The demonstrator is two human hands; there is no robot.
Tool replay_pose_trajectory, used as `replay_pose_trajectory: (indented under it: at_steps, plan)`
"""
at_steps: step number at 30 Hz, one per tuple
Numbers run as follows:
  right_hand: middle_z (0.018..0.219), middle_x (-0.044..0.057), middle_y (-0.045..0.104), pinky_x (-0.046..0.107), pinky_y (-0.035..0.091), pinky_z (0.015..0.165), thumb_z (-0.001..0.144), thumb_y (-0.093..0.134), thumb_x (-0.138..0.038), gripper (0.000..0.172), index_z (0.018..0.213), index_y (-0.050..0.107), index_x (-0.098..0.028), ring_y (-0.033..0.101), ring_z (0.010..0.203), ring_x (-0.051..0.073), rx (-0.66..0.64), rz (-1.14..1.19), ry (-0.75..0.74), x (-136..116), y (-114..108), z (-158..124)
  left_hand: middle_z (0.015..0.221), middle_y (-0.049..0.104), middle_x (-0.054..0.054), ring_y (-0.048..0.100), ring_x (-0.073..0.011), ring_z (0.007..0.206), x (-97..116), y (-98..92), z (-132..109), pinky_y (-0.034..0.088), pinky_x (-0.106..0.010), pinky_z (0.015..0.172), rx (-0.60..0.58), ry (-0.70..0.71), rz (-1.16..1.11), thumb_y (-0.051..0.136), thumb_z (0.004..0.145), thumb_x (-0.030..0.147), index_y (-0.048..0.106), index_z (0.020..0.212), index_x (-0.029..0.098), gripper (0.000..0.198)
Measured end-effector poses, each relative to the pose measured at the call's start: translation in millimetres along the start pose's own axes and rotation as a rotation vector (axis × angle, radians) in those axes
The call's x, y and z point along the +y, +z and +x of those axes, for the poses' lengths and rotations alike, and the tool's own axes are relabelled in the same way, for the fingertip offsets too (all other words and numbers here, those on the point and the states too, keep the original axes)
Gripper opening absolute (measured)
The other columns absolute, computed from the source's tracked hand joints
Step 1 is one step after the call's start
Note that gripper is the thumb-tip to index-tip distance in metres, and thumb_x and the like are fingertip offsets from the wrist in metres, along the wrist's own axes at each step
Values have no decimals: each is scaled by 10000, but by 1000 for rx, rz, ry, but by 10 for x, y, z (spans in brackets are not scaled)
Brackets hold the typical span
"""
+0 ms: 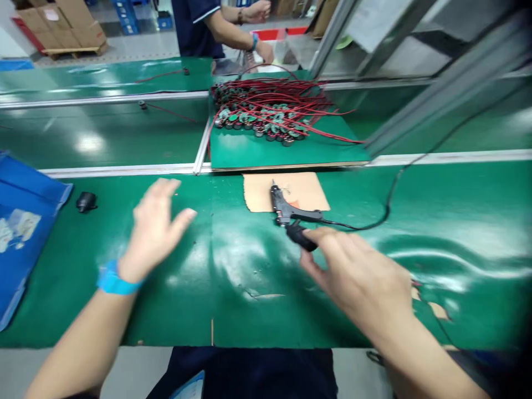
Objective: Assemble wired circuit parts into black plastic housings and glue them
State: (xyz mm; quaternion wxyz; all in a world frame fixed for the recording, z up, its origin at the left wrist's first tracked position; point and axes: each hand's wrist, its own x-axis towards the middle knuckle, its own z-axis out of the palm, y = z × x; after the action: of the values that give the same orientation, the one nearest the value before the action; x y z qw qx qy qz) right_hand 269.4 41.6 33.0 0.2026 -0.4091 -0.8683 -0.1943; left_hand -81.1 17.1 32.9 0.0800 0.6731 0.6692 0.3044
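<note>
My right hand (357, 266) pinches a small black plastic part (301, 235) between thumb and fingers, over the green bench. Just beyond that part lies a black glue gun (286, 208), its nozzle pointing away and its cable leading off right. The gun rests partly on a piece of cardboard (257, 194). Over the left side of the bench, my left hand (153, 230) is empty, with thumb and fingers apart. A blue band is on that wrist. Farther left, a similar black part (86, 202) lies near a blue bin.
A blue bin (25, 233) stands at the left edge. Ahead, a raised green board (257, 155) bears a heap of small round parts with red wires (274, 108). A metal post (436, 88) slants at right. Across the bench, another person's arms (233, 30) are at work.
</note>
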Motion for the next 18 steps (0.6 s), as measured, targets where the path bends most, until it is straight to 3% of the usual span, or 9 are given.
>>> replay_pose_trajectory:
  at_steps: [2,3,5,7,8,10,12,14,18]
  plan:
    - [786,103,709,364,288,508,907,665,-278,177,1055,681,-181,620,710,243,-5,-112,189,476,90,-199,1545,458,-178,259,-555,1485,-448,-236,136,324,-730,1020,197,-127,215,673,914,538,592,1298,174,535]
    - [740,111,683,366,241,490,910,673,-341,204,1055,686,-199,594,667,241,24,-148,288,737,144,-320,1487,508,-168,218,-597,1472,-676,-350,179,349,-701,892,281,-172,267,665,911,551,635,1186,139,496]
    - [584,81,592,370,202,473,889,692,-492,250,945,694,-248,472,511,210,161,-160,354,1228,244,-557,1261,625,-140,133,-587,1487,-1093,-556,212,307,-578,745,323,-233,303,529,988,507,622,970,91,427]
    - [573,76,578,383,251,502,924,660,-503,235,982,693,-278,462,508,223,194,-172,389,1593,315,-715,886,671,-73,326,-557,1429,-1414,-710,194,332,-541,749,320,-308,310,601,900,477,499,705,125,415]
    - [606,85,602,393,287,535,941,645,-499,230,1026,691,-290,488,539,239,196,-173,391,1708,339,-744,709,616,-42,465,-527,1338,-1529,-759,177,392,-537,763,318,-323,288,703,790,466,406,622,153,463]
    - [727,121,675,414,342,618,957,634,-493,257,1109,687,-293,553,640,274,201,-135,357,1801,374,-686,501,445,-7,606,-466,1195,-1661,-786,143,423,-476,721,282,-224,176,719,743,414,344,576,187,469]
    - [836,141,723,426,379,695,963,635,-481,270,1108,702,-264,605,745,294,188,-64,286,1746,423,-478,456,373,7,631,-437,1196,-1653,-720,131,384,-431,680,263,-122,95,657,806,351,454,619,207,311]
    - [886,120,746,428,408,756,977,628,-441,235,1036,726,-236,635,826,293,159,1,218,1610,521,-148,498,440,23,627,-417,1221,-1492,-585,151,366,-422,680,293,-126,73,659,831,323,603,785,231,118]
    - [956,87,741,446,430,806,996,613,-352,190,1003,762,-234,625,925,288,95,128,142,1356,895,679,826,692,48,715,-329,1048,-751,-262,215,509,-449,781,259,-342,-204,793,775,452,651,1177,298,453]
